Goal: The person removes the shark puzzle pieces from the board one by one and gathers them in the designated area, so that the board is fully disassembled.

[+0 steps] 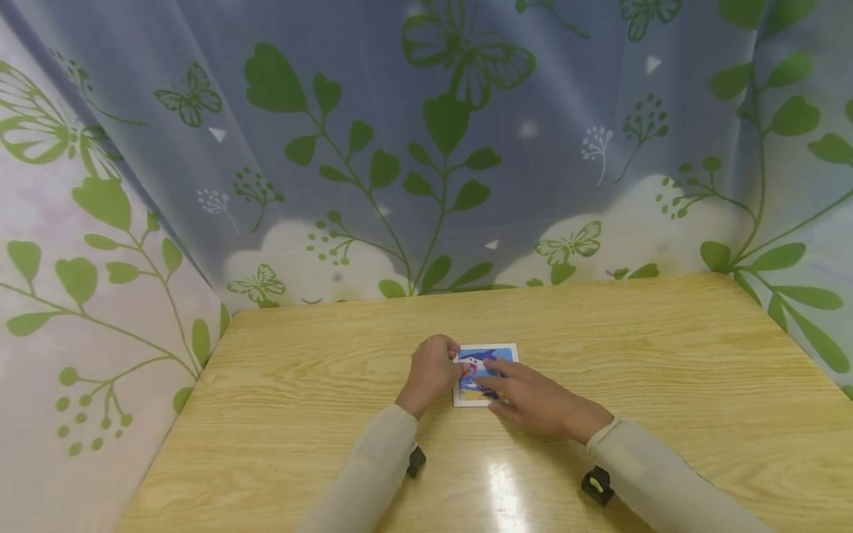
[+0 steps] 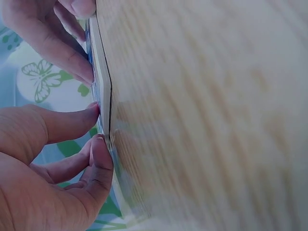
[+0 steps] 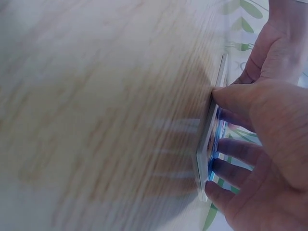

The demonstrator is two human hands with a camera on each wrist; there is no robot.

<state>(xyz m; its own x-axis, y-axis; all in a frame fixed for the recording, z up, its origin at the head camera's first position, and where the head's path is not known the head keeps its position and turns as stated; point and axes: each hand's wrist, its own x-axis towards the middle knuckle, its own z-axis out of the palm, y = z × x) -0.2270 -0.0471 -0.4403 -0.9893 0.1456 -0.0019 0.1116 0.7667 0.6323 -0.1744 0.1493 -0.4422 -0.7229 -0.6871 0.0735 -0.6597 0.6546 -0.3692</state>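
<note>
A small square picture board (image 1: 470, 391) lies on the wooden table, with a white border and a blue sea scene showing a dark-blue sea animal. At its left edge, my left hand (image 1: 429, 370) has the fingers curled, and in the left wrist view its thumb and index finger pinch a corner of the board. My right hand (image 1: 540, 400) reaches over from the right with fairly straight fingers laid across the picture. Seen from the right wrist, its thumb (image 3: 224, 97) touches the near edge. Part of the picture is hidden under the right fingers.
The wooden table (image 1: 300, 385) extends around the board on all sides. Behind it hangs a curtain (image 1: 373, 133) printed with leaves and butterflies, and similar cloth (image 1: 87, 296) hangs at the sides. Black wrist cameras (image 1: 597, 485) sit below both sleeves.
</note>
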